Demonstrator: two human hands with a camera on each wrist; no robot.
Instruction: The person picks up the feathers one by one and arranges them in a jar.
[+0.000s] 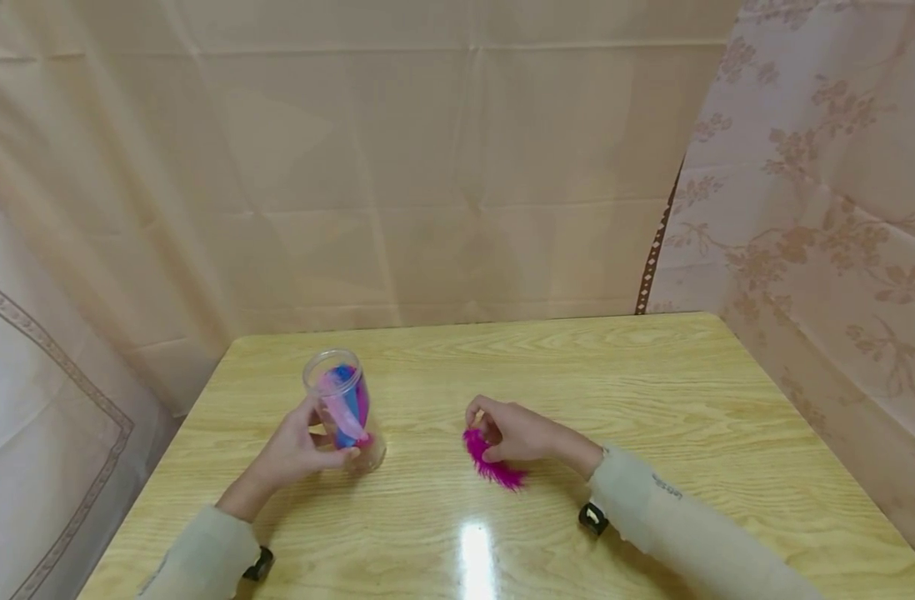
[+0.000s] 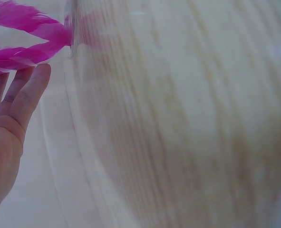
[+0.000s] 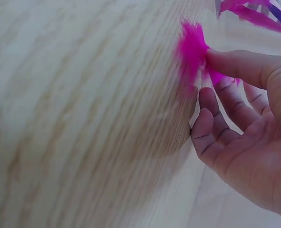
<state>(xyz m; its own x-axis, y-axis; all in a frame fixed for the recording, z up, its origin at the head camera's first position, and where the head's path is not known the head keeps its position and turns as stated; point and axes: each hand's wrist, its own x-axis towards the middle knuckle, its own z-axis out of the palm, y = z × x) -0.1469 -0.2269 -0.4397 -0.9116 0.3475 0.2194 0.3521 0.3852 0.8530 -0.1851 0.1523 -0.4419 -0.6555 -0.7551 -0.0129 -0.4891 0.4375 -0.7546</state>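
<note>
On the left side of the table, my left hand (image 1: 296, 454) grips a clear jar (image 1: 307, 380), tilted a little, with its open mouth upward. Inside it are pink, blue and magenta feathers (image 1: 347, 408). The left wrist view shows magenta feathers (image 2: 28, 53) through the jar's wall, the fingers (image 2: 30, 95) against it. Right of the jar, my right hand (image 1: 517, 429) pinches a fluffy magenta feather (image 1: 495, 472) between thumb and fingers, close over the tabletop. Up close in the right wrist view, the feather (image 3: 192, 50) sticks out past the thumb; the other fingers curl loosely.
The wood-grain table (image 1: 577, 367) reaches back to a beige curtain (image 1: 427, 183). A floral cloth (image 1: 825, 192) hangs at the right and a pale bordered cloth (image 1: 45, 433) at the left. Light glares off the table's front middle.
</note>
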